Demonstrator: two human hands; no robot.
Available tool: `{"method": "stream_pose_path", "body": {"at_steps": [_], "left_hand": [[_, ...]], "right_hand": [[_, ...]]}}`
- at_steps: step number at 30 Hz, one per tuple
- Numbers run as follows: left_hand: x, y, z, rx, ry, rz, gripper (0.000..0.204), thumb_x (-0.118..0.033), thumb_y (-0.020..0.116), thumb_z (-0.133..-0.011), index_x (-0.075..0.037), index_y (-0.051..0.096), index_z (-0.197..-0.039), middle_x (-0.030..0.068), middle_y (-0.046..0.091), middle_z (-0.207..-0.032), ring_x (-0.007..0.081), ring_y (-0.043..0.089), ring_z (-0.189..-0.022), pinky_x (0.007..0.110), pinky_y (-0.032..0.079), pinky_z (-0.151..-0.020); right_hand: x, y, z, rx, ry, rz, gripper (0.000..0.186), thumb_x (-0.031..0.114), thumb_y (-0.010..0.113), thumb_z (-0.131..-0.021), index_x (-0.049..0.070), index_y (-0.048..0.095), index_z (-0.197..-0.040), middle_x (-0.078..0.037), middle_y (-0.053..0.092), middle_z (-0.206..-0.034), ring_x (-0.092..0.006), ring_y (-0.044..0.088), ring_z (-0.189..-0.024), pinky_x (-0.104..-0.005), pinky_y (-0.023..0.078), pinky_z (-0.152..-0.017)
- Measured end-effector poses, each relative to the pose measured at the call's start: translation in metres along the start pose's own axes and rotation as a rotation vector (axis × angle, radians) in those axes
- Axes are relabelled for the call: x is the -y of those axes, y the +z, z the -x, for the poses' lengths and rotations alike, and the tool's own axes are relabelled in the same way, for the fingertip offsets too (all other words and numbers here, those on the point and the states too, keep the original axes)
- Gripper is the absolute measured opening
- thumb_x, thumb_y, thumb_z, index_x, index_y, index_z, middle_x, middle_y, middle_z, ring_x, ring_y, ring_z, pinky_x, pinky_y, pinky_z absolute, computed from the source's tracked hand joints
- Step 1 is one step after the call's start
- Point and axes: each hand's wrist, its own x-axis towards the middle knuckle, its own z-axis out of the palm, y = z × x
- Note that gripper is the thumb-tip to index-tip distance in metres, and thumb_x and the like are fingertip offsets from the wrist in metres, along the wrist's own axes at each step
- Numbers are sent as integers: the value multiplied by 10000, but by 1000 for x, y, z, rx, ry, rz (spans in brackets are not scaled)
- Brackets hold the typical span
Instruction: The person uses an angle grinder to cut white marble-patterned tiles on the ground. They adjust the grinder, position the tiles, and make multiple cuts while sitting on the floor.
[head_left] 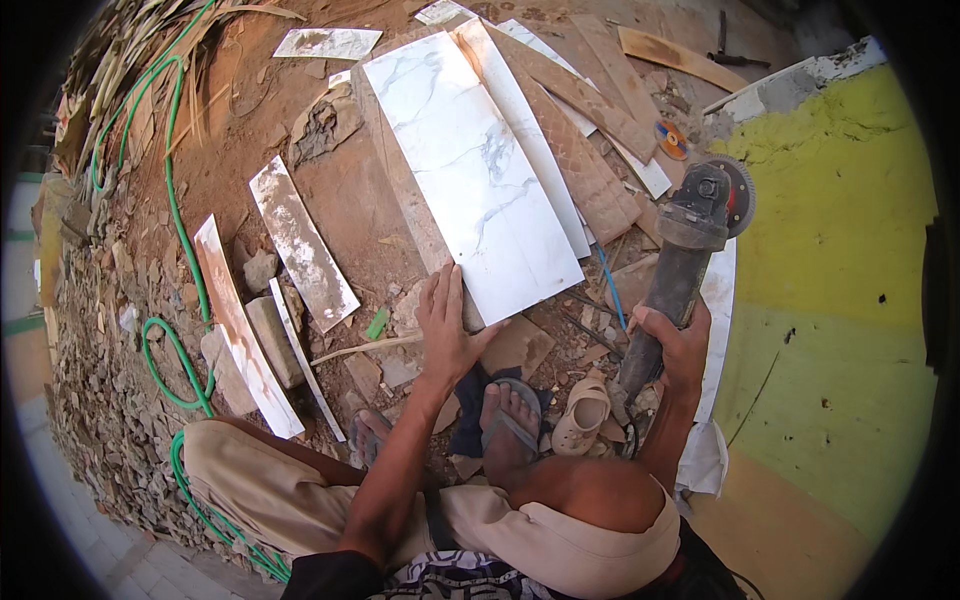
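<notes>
My right hand (682, 345) is wrapped round the body of a black angle grinder (672, 275), held upright at the right with its toothed cutting disc (741, 195) at the top. The disc is apart from any tile. A white marble-patterned tile (475, 165) lies in the middle on other boards. At its near left corner rests my left hand (448, 325), fingers stretched along the edge and thumb out to the side. Beneath the tile's right side, a second white tile (540, 160) partly shows.
Brown tile pieces (590, 185) lie right of the white tiles, with an orange-and-blue disc (672, 140) beyond. Cut strips (303, 240) and a green hose (178, 200) are at the left. A yellow-green wall (830, 220) stands right. A beige clog (582, 415) sits by my foot amid rubble.
</notes>
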Motion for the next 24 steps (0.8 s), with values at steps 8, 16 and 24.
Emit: {"method": "stream_pose_path", "body": {"at_steps": [8,16,24], "left_hand": [[-4,7,-5,29,29,38,990,-416,841,-789,41,356,-1520,304,337,-1566,460,317,-1405,557,272,-1156],[-48,0,-16,-53,-122,1,869,-395,837,-795,2,461,-1470,278,362,-1564,426,369,-1352,497,356,-1088],[-146,-21,8,163,-546,1446,378,-301,755,-924,14,738,-1132,69,730,-983,119,634,-901,271,501,-725]], "right_hand": [[13,24,0,82,-104,63,324,75,734,-762,-23,564,-1020,-126,661,-756,-202,649,-596,-344,551,-564],[37,62,-7,138,-179,169,290,108,760,-781,-12,577,-972,-96,646,-676,-179,626,-543,-321,526,-526],[78,122,-19,68,-195,286,314,125,751,-822,-39,592,-1038,-102,639,-719,-175,617,-537,-291,514,-512]]}}
